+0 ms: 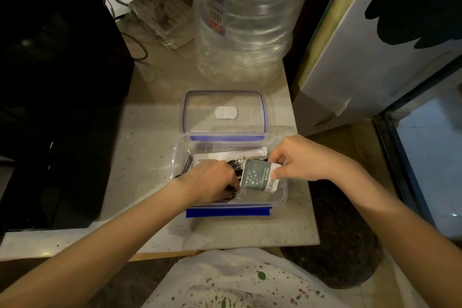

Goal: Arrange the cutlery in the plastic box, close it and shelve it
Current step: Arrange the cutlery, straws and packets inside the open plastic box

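Cutlery (233, 166) under left hand (210, 180) (curled), right hand (300, 160) pinching packet (260, 177)

The large clear water bottle (243, 15) carries a label (217, 14) with a barcode and red lettering, neither of which can be read. The green-and-white packet (260, 177) pinched by the right hand (297, 157) bears a pattern of white stars and lines of small print, with characters along its white end strip; all are too small to read.
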{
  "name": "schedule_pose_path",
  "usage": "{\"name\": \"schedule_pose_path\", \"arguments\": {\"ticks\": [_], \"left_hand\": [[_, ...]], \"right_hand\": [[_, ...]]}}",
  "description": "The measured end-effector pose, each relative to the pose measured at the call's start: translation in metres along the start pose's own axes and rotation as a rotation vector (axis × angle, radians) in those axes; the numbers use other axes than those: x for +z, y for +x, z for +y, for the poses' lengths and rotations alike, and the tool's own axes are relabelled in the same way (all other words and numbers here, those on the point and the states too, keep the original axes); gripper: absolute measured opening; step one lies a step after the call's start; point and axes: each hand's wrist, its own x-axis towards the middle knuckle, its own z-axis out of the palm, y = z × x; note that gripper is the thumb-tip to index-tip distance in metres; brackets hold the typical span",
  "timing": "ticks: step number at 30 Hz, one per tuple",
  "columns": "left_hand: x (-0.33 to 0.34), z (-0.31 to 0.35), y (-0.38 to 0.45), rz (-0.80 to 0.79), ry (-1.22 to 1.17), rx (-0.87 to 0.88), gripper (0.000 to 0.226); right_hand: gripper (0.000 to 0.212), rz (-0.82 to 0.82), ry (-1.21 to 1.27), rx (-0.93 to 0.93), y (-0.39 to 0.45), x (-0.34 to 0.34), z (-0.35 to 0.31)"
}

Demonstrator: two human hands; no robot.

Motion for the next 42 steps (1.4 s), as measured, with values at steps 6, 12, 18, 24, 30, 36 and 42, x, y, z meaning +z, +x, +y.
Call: {"name": "schedule_pose_path", "arguments": {"ticks": [6,12,18,24,30,36,42], "left_hand": [[0.003,-0.009,-0.008,-0.074,-0.048,0.006,0.023],[0.005,-0.013,-0.011,-0.028,-0.086,-0.004,0.026],[0.006,-0.014,-0.014,0.051,-0.11,-0.079,0.023],[0.011,-0.012,-0.015,0.042,-0.12,-0.133,0.021],[0.011,-0.011,-0.015,0.075,-0.092,-0.18,0.017],[0.005,-0.009,-0.018,0.148,-0.064,-0.214,0.018],[-0.005,-0.016,-0.042,0.397,0.003,-0.419,0.019]], "right_hand": [[0.02,-0.156,-0.125,0.065,0.013,0.003,-0.016],[0.022,-0.319,-0.181,0.193,0.031,0.011,-0.038],[0.022,-0.215,-0.417,0.136,0.028,0.02,-0.045],[0.017,0.004,-0.563,-0.01,0.019,0.033,-0.039],[0.023,-0.014,-0.651,-0.097,0.015,0.039,-0.031],[0.017,-0.146,-0.726,-0.113,0.012,0.044,-0.035],[0.018,0.117,-0.538,-0.134,0.02,0.033,-0.027]]}}
